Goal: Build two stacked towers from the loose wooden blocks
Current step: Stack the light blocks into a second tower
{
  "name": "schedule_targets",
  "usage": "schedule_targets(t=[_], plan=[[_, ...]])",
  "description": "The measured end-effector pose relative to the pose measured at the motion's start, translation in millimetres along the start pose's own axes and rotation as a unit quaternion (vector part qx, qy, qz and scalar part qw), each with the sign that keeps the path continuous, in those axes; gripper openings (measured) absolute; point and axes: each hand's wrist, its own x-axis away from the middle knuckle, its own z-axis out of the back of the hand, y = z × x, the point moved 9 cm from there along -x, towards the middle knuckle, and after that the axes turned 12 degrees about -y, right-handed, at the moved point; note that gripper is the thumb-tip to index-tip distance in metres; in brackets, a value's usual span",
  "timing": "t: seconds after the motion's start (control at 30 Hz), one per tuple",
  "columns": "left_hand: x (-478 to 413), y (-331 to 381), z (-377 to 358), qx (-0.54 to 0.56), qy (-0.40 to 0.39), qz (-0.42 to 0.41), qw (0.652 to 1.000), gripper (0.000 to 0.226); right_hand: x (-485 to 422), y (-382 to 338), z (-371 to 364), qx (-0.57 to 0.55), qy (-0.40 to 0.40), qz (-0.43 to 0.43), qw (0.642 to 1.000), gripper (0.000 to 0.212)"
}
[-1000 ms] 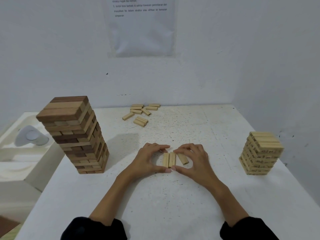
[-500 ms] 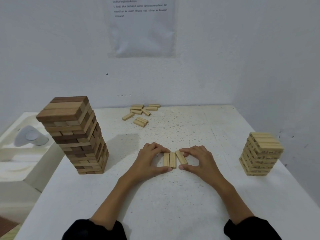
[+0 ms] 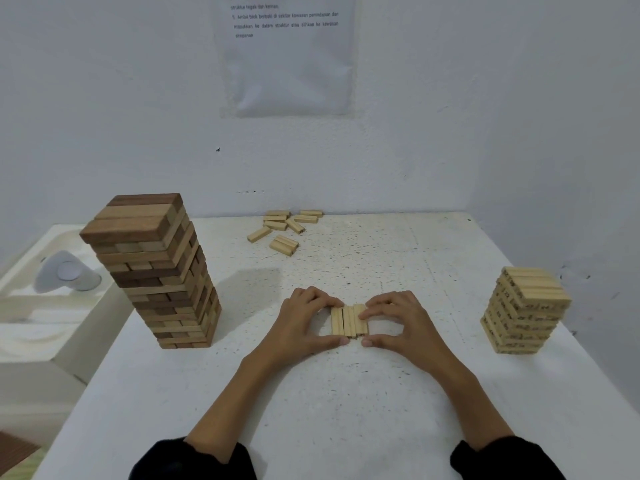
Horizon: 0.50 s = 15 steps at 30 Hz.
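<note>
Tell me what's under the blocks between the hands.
Only the white table: the row of three blocks lies flat on it, one layer. Left hand and right hand cover its far corners.

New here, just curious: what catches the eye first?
A tall tower of dark and light blocks stands at the left of the table, a shorter pale tower at its right edge. Between them, the left hand and right hand hold three pale blocks side by side.

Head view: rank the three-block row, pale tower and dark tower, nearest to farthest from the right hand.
1. three-block row, touching the right hand, on its left
2. pale tower, standing off to the right
3. dark tower, far left
</note>
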Motion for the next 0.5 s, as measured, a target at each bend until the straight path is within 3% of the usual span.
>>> schedule_targets(t=[0.13, 0.33, 0.5], plan=[[0.2, 1.5, 0.3, 0.015, -0.012, -0.001, 1.000, 0.069, -1.0, 3.2, -7.8, 0.037, -0.043, -0.022, 0.998, 0.066], [1.2, 0.8, 1.8, 0.031, -0.009, -0.001, 0.999, 0.059, 0.3, 4.7, -5.0, 0.007, -0.030, -0.015, 0.999, 0.051], [2.3, 2.3, 2.4, 0.030, -0.003, -0.004, 1.000, 0.057, -0.2, 2.2, -6.3, 0.014, -0.043, -0.020, 0.999, 0.054]])
